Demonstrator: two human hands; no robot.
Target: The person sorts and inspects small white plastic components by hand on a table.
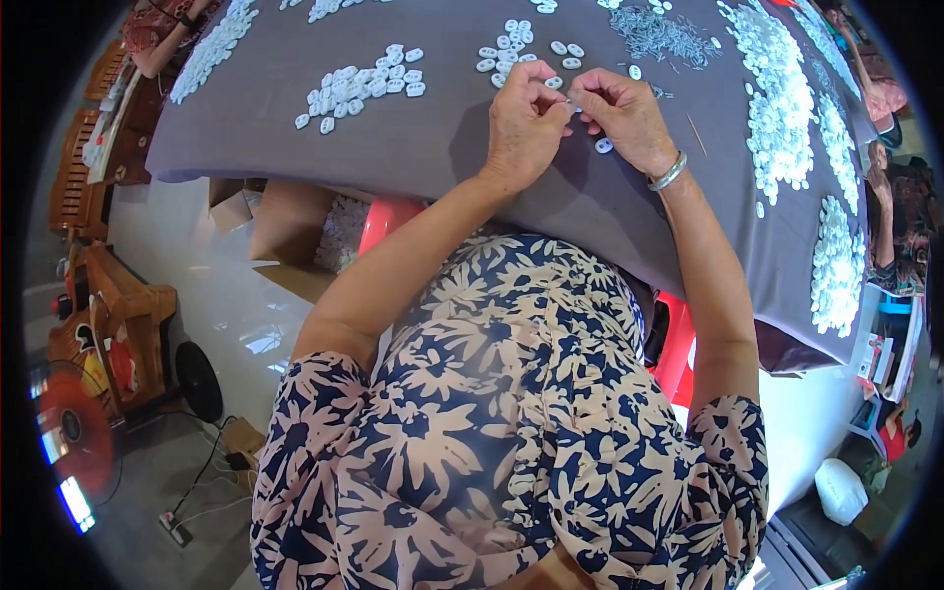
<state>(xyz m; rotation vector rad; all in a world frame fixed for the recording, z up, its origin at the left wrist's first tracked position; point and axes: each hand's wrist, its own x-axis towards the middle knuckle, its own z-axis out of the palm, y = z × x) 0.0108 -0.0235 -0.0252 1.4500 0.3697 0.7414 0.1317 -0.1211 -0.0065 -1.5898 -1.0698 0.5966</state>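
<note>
Over the near part of the cloth-covered table, my left hand and my right hand meet with pinched fingertips. Something tiny and pale is between them, too small and covered to name. Below my right fingers lies one white oval piece with dark marks like holes. Just beyond my left hand is a cluster of similar white pieces, and a larger loose group spreads to its left. Thin grey pin-like parts are heaped beyond my right hand. A thin light-brown stick lies right of my right hand.
Long heaps of small white pieces cover the table's right side, with another heap near its right edge. An open cardboard box stands under the front edge. A fan is at lower left. Other people sit at both sides.
</note>
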